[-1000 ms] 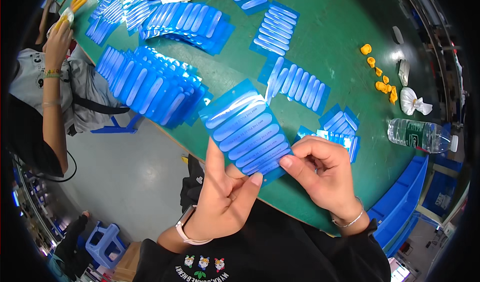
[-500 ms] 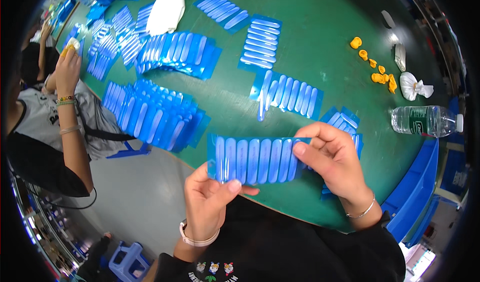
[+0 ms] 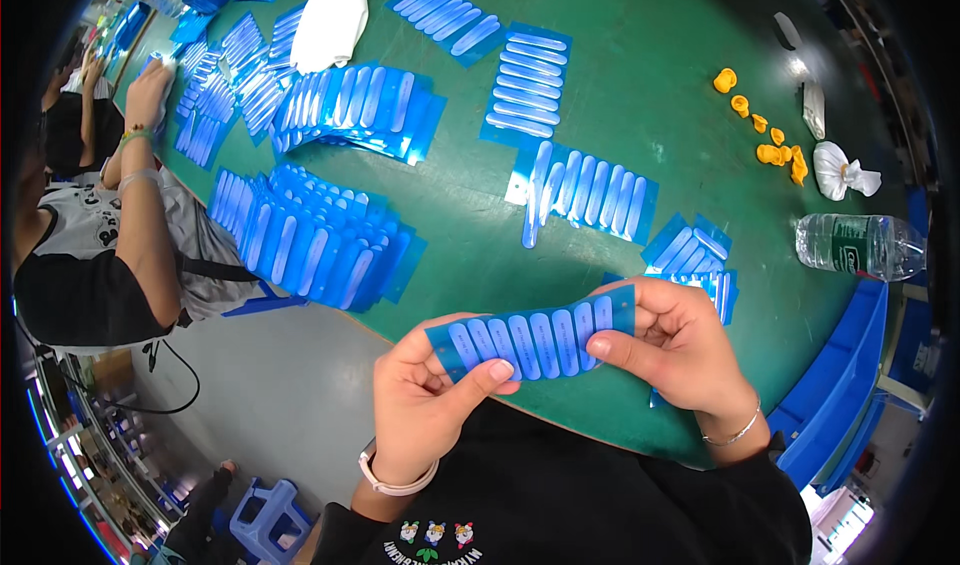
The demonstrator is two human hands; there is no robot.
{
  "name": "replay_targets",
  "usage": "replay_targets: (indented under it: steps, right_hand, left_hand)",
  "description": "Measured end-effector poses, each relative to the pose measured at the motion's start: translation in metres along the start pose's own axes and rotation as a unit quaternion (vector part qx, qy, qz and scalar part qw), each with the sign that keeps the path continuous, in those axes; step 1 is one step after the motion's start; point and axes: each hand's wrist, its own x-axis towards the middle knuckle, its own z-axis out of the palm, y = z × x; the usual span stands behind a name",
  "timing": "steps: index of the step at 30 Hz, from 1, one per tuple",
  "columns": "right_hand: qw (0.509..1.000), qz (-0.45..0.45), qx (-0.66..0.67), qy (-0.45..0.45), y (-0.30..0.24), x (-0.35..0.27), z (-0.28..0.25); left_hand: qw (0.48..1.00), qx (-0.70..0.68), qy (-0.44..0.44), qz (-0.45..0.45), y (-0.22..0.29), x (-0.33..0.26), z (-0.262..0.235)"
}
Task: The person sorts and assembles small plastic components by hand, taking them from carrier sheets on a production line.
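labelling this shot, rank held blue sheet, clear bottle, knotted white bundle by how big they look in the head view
1. Held blue sheet (likely helped by nearness)
2. Clear bottle
3. Knotted white bundle

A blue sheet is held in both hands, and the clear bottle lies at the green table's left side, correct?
Not quite: the head view shows the clear bottle lying at the right side of the green table. A blue sheet is indeed held by the left hand and right hand.

Blue sheets (image 3: 527, 83), small yellow pieces (image 3: 725, 82) and a clear bottle (image 3: 850, 246) lie on the green table (image 3: 660, 75).
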Motion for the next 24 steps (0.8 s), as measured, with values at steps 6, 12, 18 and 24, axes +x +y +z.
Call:
replay_targets:
  steps: [6,12,18,24]
  right_hand:
    - [0.998,0.056,-0.009,-0.018,0.003,0.0,-0.007]
    - [0.998,0.055,-0.013,-0.02,0.001,-0.003,-0.013]
    - [0.997,0.076,0.025,0.005,-0.001,0.0,-0.008]
    - [0.997,0.059,0.053,-0.013,0.006,0.0,-0.02]
  left_hand:
    - [1.0,-0.003,-0.014,-0.021,-0.002,0.0,-0.002]
    - [0.998,0.011,-0.039,-0.044,-0.001,0.003,-0.001]
    - [0.997,0.053,-0.057,-0.029,-0.001,0.004,-0.009]
    - [0.997,0.038,-0.054,-0.048,0.001,0.006,-0.004]
